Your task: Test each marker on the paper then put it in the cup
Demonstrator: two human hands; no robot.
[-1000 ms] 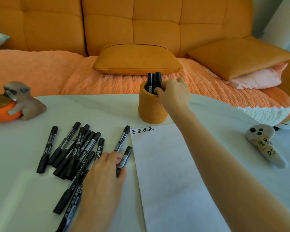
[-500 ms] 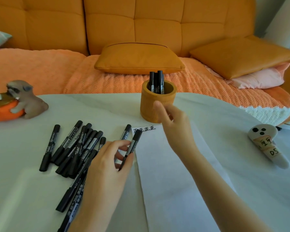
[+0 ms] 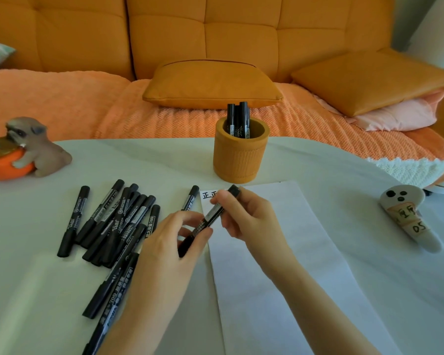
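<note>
You are holding one slim black marker (image 3: 210, 219) between both hands, just above the top left corner of the paper (image 3: 280, 252). It is slanting, its capped end pointing up toward the cup (image 3: 240, 157) and its tail down toward you. Your left hand (image 3: 164, 252) is pinching the lower barrel, with the fingers closed in a narrow grip around the printed label. Your right hand (image 3: 249, 219) is closing thumb and fingers on the cap end, so both grips are holding the same marker. The paper is a long, matte white strip lying flat on the smooth white table (image 3: 36, 290), and black characters (image 3: 208, 195) are showing at its top edge, partly hidden by your fingers. The cup is a ribbed, round, ochre cylinder standing just beyond the paper, and several black markers (image 3: 237, 121) are standing upright inside it. A loose pile of untested markers (image 3: 113, 221) is lying to the left of the paper, overlapping one another, and one lone marker (image 3: 190, 198) is lying just beside the paper's left edge. A small ghost-shaped white figure (image 3: 408, 216) is lying well to the right.
</note>
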